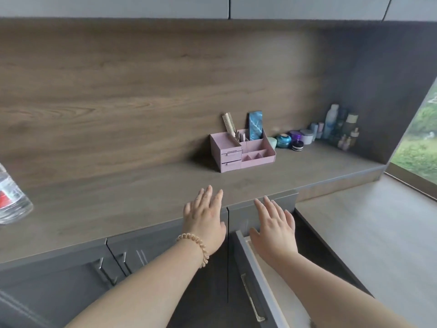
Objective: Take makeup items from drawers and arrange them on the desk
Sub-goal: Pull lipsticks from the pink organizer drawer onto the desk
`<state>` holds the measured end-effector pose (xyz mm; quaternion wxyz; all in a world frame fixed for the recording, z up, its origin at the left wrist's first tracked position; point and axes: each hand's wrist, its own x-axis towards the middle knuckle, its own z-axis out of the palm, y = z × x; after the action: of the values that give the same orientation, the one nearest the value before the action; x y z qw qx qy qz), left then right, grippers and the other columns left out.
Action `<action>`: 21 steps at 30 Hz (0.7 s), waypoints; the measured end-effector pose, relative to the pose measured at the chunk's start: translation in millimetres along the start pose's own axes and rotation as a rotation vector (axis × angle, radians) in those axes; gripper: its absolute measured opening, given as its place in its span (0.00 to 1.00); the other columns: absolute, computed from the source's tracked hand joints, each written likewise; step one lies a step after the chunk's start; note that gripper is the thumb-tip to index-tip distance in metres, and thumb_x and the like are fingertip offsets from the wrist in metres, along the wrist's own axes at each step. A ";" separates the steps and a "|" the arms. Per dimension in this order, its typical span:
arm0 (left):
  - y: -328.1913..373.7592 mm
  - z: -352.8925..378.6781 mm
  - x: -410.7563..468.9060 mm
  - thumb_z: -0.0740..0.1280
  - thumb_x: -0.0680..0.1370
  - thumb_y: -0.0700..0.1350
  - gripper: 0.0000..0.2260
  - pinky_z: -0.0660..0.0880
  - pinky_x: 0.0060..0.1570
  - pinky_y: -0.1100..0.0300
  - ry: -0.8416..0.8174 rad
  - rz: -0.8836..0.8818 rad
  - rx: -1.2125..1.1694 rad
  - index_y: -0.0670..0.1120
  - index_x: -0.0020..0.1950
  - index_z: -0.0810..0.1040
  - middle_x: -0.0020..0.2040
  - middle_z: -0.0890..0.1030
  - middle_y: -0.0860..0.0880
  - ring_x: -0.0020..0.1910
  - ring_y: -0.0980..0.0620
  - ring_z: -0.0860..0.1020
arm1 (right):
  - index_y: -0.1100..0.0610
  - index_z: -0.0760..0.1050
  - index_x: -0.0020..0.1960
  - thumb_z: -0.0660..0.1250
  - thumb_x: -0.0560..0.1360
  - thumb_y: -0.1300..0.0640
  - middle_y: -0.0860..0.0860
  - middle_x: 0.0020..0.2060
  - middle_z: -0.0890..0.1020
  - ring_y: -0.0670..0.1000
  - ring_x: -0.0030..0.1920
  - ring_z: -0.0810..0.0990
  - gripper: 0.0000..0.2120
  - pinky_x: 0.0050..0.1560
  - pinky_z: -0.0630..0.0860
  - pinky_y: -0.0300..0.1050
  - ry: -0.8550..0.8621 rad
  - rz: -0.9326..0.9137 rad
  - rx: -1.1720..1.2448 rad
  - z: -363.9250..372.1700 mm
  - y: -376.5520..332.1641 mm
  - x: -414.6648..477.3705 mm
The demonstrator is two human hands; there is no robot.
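Note:
My left hand (205, 216) hovers flat over the front edge of the wooden desk (142, 192), fingers spread, holding nothing. My right hand (275, 227) reaches out over an open grey drawer (250, 275), also empty with fingers apart. The drawer's pale inside is mostly hidden by my right arm. A pink organiser (241, 150) with two small drawers stands on the desk and holds a round brush (229, 123) and a blue palette (255, 125). Jars (283, 140) and bottles (331, 121) are lined up to its right.
A clear water bottle (10, 200) lies at the left edge of the desk. Closed grey cabinet doors (113, 263) with metal handles sit below the desk. A lower grey surface (378, 233) and a window are at the right.

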<state>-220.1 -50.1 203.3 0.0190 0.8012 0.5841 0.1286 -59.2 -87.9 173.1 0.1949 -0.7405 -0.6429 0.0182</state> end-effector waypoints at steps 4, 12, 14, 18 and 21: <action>-4.4 22.7 58.4 0.60 0.77 0.49 0.32 0.51 0.73 0.48 -0.005 -0.041 0.001 0.53 0.77 0.46 0.79 0.46 0.50 0.77 0.50 0.46 | 0.46 0.48 0.75 0.58 0.77 0.46 0.48 0.77 0.51 0.51 0.76 0.47 0.31 0.74 0.41 0.53 -0.044 -0.030 -0.022 22.6 16.8 62.3; -16.0 52.8 162.2 0.61 0.76 0.48 0.33 0.51 0.72 0.49 -0.028 -0.068 0.032 0.53 0.76 0.48 0.79 0.47 0.50 0.77 0.51 0.47 | 0.48 0.47 0.76 0.56 0.77 0.49 0.49 0.77 0.50 0.50 0.76 0.46 0.30 0.74 0.43 0.53 -0.112 -0.141 -0.055 61.3 30.5 181.6; -21.7 53.5 187.1 0.62 0.75 0.46 0.33 0.52 0.71 0.49 -0.011 -0.044 0.056 0.53 0.76 0.49 0.79 0.48 0.50 0.77 0.51 0.48 | 0.48 0.46 0.76 0.56 0.77 0.50 0.49 0.77 0.49 0.50 0.76 0.46 0.31 0.74 0.42 0.53 -0.123 -0.175 -0.057 70.0 25.7 203.3; -32.3 59.5 233.2 0.61 0.75 0.45 0.33 0.52 0.71 0.50 0.014 -0.003 0.089 0.53 0.76 0.49 0.79 0.48 0.51 0.77 0.52 0.48 | 0.49 0.43 0.76 0.56 0.76 0.51 0.49 0.77 0.46 0.51 0.76 0.44 0.34 0.73 0.42 0.53 -0.166 -0.199 -0.082 92.6 18.2 240.1; -36.5 69.0 259.1 0.59 0.76 0.41 0.33 0.53 0.70 0.52 0.007 0.061 0.119 0.52 0.77 0.48 0.79 0.48 0.51 0.77 0.52 0.48 | 0.49 0.42 0.76 0.55 0.76 0.53 0.50 0.77 0.46 0.51 0.76 0.43 0.33 0.73 0.43 0.53 -0.199 -0.177 -0.114 109.0 19.0 261.8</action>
<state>-164.6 213.5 177.6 -0.0346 0.8179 0.5661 0.0971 -26.3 190.3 125.1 0.0884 -0.6852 -0.7219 0.0377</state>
